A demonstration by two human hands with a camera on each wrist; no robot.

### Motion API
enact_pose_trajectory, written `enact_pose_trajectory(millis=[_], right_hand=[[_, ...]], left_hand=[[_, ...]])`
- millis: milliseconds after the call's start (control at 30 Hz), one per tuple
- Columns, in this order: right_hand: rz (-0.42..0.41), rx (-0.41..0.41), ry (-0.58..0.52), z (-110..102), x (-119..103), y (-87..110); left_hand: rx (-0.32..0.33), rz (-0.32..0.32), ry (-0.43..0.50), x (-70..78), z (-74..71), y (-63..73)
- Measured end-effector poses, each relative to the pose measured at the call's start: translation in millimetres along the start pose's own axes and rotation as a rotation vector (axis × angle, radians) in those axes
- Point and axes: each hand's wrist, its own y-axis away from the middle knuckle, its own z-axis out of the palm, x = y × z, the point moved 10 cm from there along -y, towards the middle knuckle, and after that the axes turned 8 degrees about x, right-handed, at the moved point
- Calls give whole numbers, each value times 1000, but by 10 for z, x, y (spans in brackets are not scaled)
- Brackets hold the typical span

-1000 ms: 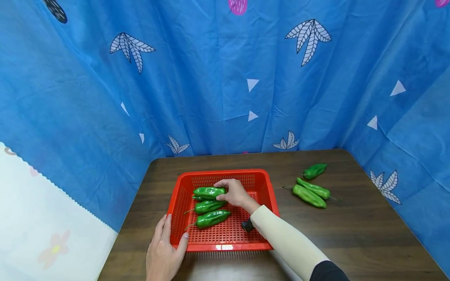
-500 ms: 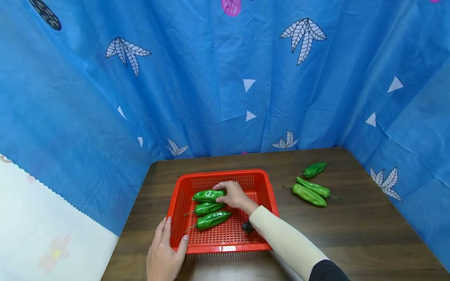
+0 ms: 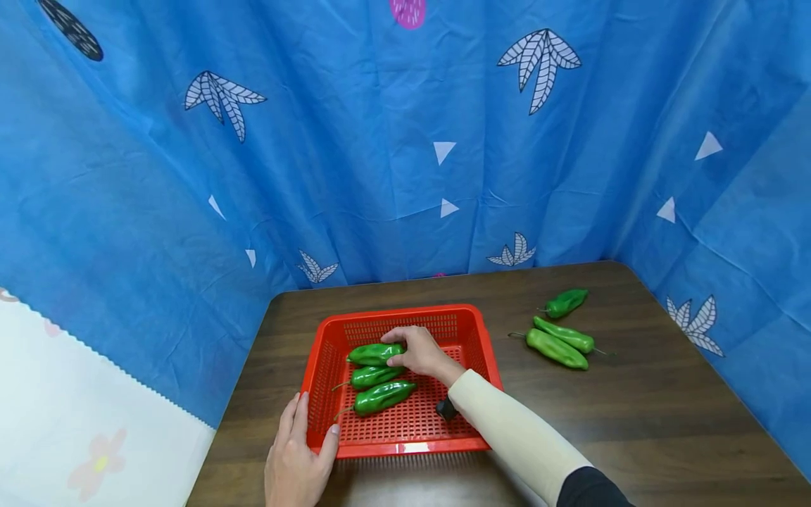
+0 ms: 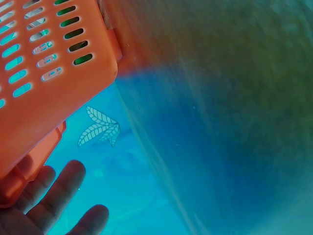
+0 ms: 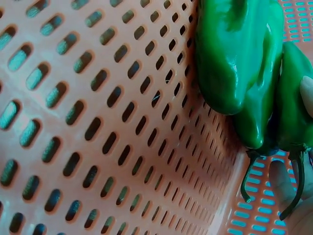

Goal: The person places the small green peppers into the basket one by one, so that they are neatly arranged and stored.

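In the head view my right hand (image 3: 418,350) reaches into the red plastic basket (image 3: 412,446). Its thumb and fingers pinch the right end of a glossy green pepper (image 3: 370,354), the farthest of three showing there. Close in front lies a second pepper (image 3: 370,378), its tip near my thumb. The nearest pepper (image 3: 383,398) rests on the slotted floor with its stem to the left. Large green peppers (image 5: 232,58) fill the upper right of the right wrist view. My left hand (image 3: 298,451) rests against the basket's front left corner, fingers extended along the rim.
Right of the basket, two lighter green peppers (image 3: 557,348) lie side by side on the wooden table (image 3: 640,422). A smaller dark green pepper (image 3: 566,303) lies behind them. Blue patterned curtain (image 3: 405,176) encloses the back and sides.
My right hand has brought the held pepper slightly nearer, and a green piece seen beneath it a second ago is now covered. The left hand keeps its place on the basket; the head view shifts slightly.
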Motion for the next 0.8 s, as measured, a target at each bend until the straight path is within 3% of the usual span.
enact_pose_trajectory(millis=[267,433,800], right_hand=[[-5,9,-27,13,23,-15],[-7,25,-70,-29,23,-13],[-32,133,-125,-404,-128,-31]], left_hand=[[-44,-40,-29,-31,43,17],[-42,-33,-26,-37,50,15],[-26,7,-11,-5,31,-21]])
